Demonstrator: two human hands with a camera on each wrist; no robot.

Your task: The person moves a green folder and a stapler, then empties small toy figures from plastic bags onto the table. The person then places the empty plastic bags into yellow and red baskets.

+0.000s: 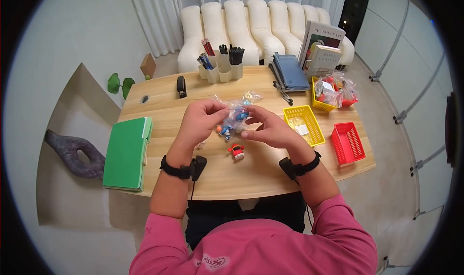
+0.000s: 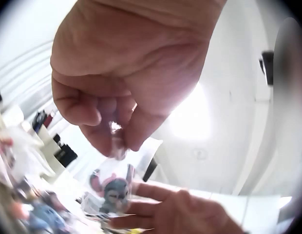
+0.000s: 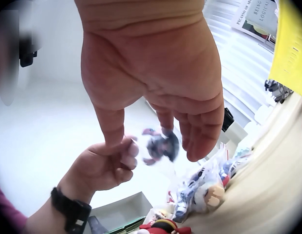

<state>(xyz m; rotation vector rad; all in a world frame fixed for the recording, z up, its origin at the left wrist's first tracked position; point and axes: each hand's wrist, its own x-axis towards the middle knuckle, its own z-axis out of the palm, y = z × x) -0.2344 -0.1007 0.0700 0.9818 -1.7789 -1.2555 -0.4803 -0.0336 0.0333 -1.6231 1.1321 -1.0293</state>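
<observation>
My left hand pinches the top of a small clear plastic bag between thumb and fingertips. Inside it shows a blue toy figure with big pink-lined ears, hanging below the fingers in the left wrist view. My right hand is beside the bag, its fingers fairly straight. Those fingertips are right at the side of the figure, the thumb held apart. Under the hands lie more bagged toy figures, among them a blue and orange one. A red toy figure stands nearer my body.
To the right are a yellow basket with a small packet in it, a red basket, and a fuller yellow basket behind. Green folders lie left. A stapler, pen holder and blue folders line the back.
</observation>
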